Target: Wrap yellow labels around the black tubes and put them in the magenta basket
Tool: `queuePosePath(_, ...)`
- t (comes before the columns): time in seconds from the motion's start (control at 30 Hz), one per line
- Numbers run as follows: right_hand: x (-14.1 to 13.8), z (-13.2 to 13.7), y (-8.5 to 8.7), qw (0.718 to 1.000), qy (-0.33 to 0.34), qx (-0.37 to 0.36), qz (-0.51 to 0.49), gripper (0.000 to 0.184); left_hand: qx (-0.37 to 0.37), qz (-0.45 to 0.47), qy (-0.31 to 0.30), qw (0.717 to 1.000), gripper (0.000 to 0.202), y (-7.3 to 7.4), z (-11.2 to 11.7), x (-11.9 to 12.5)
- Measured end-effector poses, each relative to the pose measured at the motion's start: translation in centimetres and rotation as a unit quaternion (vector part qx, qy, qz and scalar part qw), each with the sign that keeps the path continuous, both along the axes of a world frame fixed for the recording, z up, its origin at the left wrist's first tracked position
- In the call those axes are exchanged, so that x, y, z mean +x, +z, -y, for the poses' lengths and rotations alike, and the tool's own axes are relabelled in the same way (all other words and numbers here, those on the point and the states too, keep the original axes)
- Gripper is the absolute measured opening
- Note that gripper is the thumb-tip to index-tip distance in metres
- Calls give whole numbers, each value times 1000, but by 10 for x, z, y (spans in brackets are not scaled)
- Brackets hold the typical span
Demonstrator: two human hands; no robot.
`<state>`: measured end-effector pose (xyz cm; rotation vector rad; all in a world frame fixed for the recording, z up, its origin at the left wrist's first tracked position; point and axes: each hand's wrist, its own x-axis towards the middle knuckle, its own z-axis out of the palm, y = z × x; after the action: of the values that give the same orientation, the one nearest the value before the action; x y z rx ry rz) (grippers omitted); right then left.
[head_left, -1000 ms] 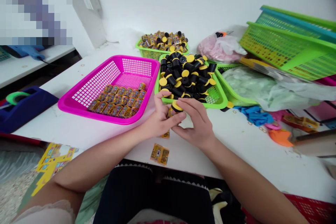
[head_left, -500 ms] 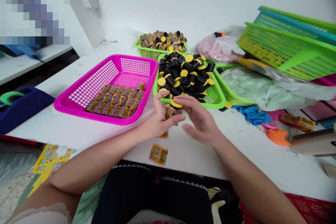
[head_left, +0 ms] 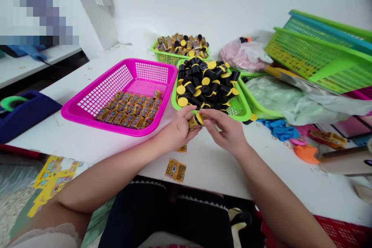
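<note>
A small canister (head_left: 195, 122) with a yellow cap and a printed orange label is gripped in my left hand (head_left: 179, 130), tilted so its cap faces right. The bent fingers and thumb of my right hand (head_left: 228, 131) press at the cap's edge. Below my hands, a printed orange label sheet (head_left: 176, 170) lies flat on the white table (head_left: 215, 174). Part of another label (head_left: 182, 148) shows under my left wrist. Just beyond my fingers stands a green basket (head_left: 245, 113) heaped with black, yellow-capped canisters (head_left: 205, 81).
To the left, a magenta basket (head_left: 66, 113) holds rows of labelled canisters (head_left: 128, 110). Behind is a green basket (head_left: 165, 59) of labelled canisters. A blue tape dispenser (head_left: 35, 112) stands far left. At right are stacked baskets (head_left: 316, 60), plastic bags (head_left: 279, 93) and blue cloth (head_left: 280, 128).
The canister has tipped from nearly upright to leaning right. My right hand's fingers have drawn in against the cap, and the left fingers have curled closer around the body.
</note>
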<state>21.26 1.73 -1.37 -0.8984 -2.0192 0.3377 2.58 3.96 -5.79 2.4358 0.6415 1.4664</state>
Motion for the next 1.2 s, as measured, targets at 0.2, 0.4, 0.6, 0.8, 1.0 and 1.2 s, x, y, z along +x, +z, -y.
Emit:
queuePosePath(0.2, 1, -2, 6, 972, 66, -199, -107, 26, 14, -62, 22, 998, 36, 3, 2, -5)
queuePosePath(0.4, -9, 0, -3, 977, 23, -149, -149, 24, 6, -88, 57, 994, 50, -1, -2, -8)
queuePosePath(0.6, -16, 6, -6, 989, 41, 140, 40, 39, -99, 66, -49, 992, 57, 12, 6, -3)
queuePosePath(0.8, -24, 11, -6, 975, -22, 205, 83, 68, -420, 192, -187, 867, 58, 34, 23, 0)
queuePosePath(1.0, -30, 12, -7, 955, -64, 271, 107, 57, -369, 203, -171, 891, 58, 28, 25, 2)
queuePosePath(1.2, -25, 11, -9, 937, -61, 303, 161, 49, -205, 84, -53, 974, 55, 19, 22, 0)
